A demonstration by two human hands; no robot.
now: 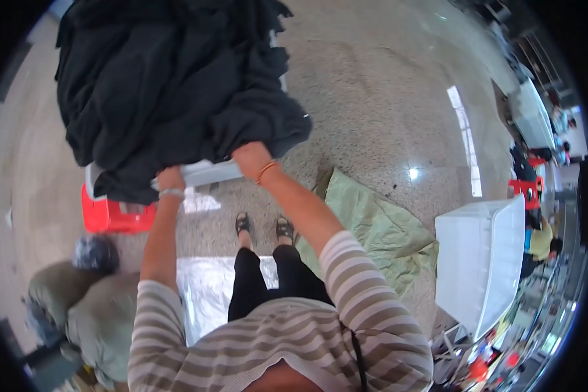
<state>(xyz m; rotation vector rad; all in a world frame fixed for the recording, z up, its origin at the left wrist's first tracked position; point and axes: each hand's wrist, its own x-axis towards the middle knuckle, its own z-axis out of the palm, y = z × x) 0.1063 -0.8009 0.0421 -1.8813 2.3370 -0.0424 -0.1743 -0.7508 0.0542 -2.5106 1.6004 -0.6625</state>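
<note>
A big heap of black garments (170,85) fills the far left and hangs over the edges of a white bin (210,172). My left hand (170,179) is closed at the bin's near rim, with black cloth draped beside it. At the right end of the same rim, my right hand (251,159) is closed too, cloth bunched against its fingers. The fingertips of both hands are hidden by cloth and rim. Both arms reach forward, nearly straight.
A red plastic stool or crate (114,212) sits by the bin's near left. Stuffed sacks (108,320) stand at lower left. Green sheeting (372,228) lies on the floor right of my feet. Another white bin (477,255) stands at right; people work beyond it.
</note>
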